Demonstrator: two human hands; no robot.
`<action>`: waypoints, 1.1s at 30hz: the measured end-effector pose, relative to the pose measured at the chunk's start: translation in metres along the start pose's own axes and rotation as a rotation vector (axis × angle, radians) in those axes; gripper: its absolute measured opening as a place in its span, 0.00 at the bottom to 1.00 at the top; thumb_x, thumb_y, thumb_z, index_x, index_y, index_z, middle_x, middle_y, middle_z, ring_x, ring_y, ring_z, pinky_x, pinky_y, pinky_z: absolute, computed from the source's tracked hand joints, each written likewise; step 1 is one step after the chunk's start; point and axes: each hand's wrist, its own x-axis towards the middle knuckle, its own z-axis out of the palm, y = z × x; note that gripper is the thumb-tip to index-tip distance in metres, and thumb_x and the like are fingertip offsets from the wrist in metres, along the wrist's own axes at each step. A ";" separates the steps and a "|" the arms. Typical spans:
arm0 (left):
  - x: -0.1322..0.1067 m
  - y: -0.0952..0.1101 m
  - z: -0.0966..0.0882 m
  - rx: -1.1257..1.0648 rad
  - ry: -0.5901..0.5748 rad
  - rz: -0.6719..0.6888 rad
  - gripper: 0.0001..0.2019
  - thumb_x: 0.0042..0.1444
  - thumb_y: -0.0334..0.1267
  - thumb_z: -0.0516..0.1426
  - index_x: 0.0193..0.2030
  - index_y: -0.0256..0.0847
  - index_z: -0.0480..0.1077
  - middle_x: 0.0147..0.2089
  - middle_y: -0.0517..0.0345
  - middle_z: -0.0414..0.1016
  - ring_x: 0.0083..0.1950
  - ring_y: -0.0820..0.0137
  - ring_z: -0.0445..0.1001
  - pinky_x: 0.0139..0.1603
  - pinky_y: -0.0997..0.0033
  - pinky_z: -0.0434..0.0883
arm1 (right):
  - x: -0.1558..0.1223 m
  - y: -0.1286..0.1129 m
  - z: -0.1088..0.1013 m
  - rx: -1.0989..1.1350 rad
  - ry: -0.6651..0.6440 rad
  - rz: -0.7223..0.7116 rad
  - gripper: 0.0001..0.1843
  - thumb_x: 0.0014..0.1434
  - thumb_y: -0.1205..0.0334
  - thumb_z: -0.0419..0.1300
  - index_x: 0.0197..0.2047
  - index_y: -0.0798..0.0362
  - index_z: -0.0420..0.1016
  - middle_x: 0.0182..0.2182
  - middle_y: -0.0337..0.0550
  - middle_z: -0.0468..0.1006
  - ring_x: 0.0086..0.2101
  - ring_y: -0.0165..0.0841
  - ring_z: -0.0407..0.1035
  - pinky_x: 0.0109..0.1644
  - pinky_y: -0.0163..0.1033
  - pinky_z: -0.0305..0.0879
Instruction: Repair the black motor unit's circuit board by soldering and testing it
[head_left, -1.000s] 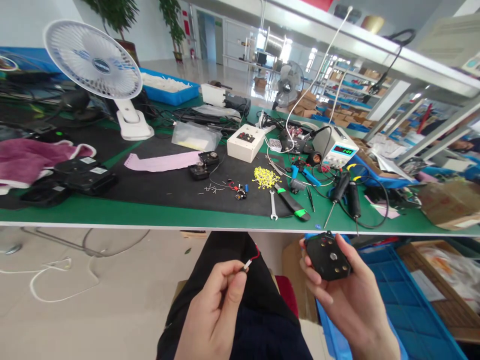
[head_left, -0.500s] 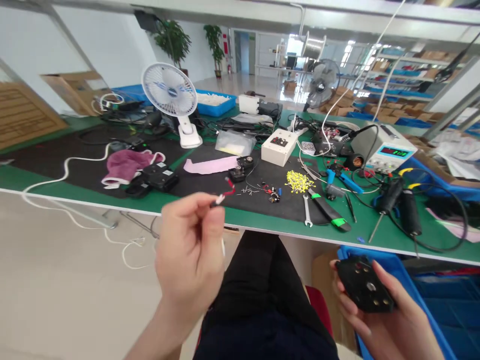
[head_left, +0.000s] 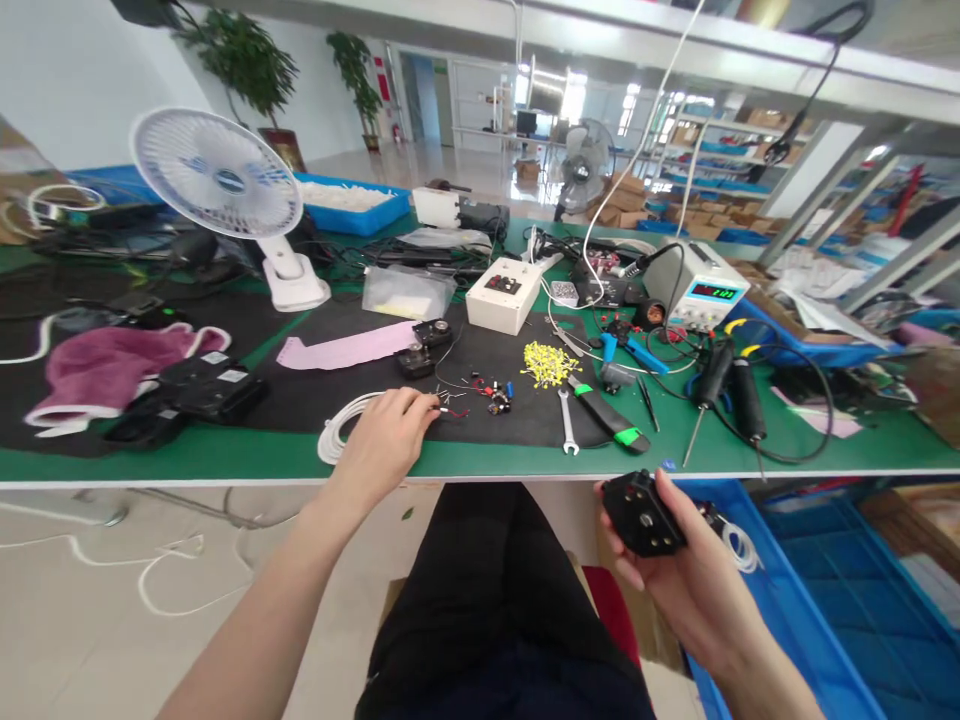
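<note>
At the bench's front edge, my left hand [head_left: 390, 435] is closed with its fingertips together on the end of a white cable [head_left: 330, 440]. The cable's coil rests beside and partly under this hand. Thin red wires [head_left: 457, 412] stick out past the fingertips. Below the bench edge, my right hand [head_left: 697, 560] grips a black plastic housing [head_left: 645, 515] with small brass-coloured spots and a round metal piece on its face. Just right of my left hand lie small pins and a little cluster of electronic parts [head_left: 499, 398].
A pile of yellow-tipped parts [head_left: 550, 365], a wrench [head_left: 568, 422] and a green-and-black cutter [head_left: 609, 415] lie on the mat. Two black-handled tools [head_left: 746, 400] sit at right by a power supply [head_left: 697, 285]. A white fan [head_left: 217, 175] stands left. Blue bins [head_left: 787, 600] are below right.
My left hand has come down from the air to the bench with the cable end, and the coil now shows there. My right hand still holds the housing. The view has swung right.
</note>
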 end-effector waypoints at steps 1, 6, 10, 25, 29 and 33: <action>-0.001 0.003 -0.001 -0.008 0.023 -0.020 0.12 0.72 0.41 0.51 0.52 0.40 0.73 0.49 0.43 0.76 0.52 0.51 0.73 0.56 0.49 0.67 | 0.004 0.000 0.002 0.013 0.002 -0.012 0.26 0.67 0.40 0.64 0.49 0.58 0.82 0.40 0.51 0.79 0.31 0.32 0.69 0.25 0.31 0.63; -0.024 0.070 -0.015 -0.315 0.206 -0.239 0.16 0.71 0.44 0.56 0.62 0.43 0.68 0.60 0.44 0.74 0.62 0.54 0.73 0.66 0.50 0.68 | 0.018 0.005 0.016 0.075 -0.042 -0.021 0.22 0.69 0.42 0.62 0.47 0.55 0.80 0.47 0.51 0.79 0.32 0.32 0.68 0.25 0.32 0.60; -0.052 0.154 -0.014 -1.106 -0.137 -0.361 0.19 0.70 0.46 0.59 0.64 0.47 0.68 0.63 0.46 0.75 0.60 0.60 0.77 0.62 0.59 0.75 | 0.020 0.015 0.027 -0.004 -0.126 -0.011 0.27 0.70 0.39 0.58 0.51 0.57 0.80 0.43 0.50 0.78 0.33 0.31 0.67 0.28 0.32 0.61; -0.078 0.175 -0.010 -1.816 -0.288 -0.599 0.26 0.53 0.40 0.73 0.59 0.39 0.76 0.55 0.44 0.82 0.56 0.59 0.81 0.59 0.65 0.76 | 0.015 -0.028 0.009 -1.024 -0.411 -0.435 0.50 0.47 0.40 0.80 0.67 0.44 0.67 0.54 0.46 0.77 0.52 0.40 0.74 0.55 0.41 0.71; -0.085 0.177 -0.007 -1.813 -0.053 -0.868 0.22 0.55 0.43 0.73 0.53 0.35 0.79 0.50 0.44 0.84 0.47 0.65 0.83 0.46 0.76 0.79 | 0.078 -0.063 -0.019 -1.267 0.108 -0.641 0.30 0.67 0.35 0.62 0.55 0.54 0.76 0.48 0.50 0.80 0.45 0.40 0.75 0.50 0.44 0.73; -0.089 0.171 -0.010 -1.953 0.053 -0.990 0.25 0.53 0.48 0.73 0.52 0.33 0.81 0.51 0.41 0.84 0.43 0.65 0.85 0.42 0.76 0.82 | 0.143 -0.096 -0.048 -1.428 0.499 -0.628 0.20 0.70 0.49 0.64 0.55 0.57 0.75 0.52 0.51 0.76 0.52 0.42 0.72 0.60 0.54 0.70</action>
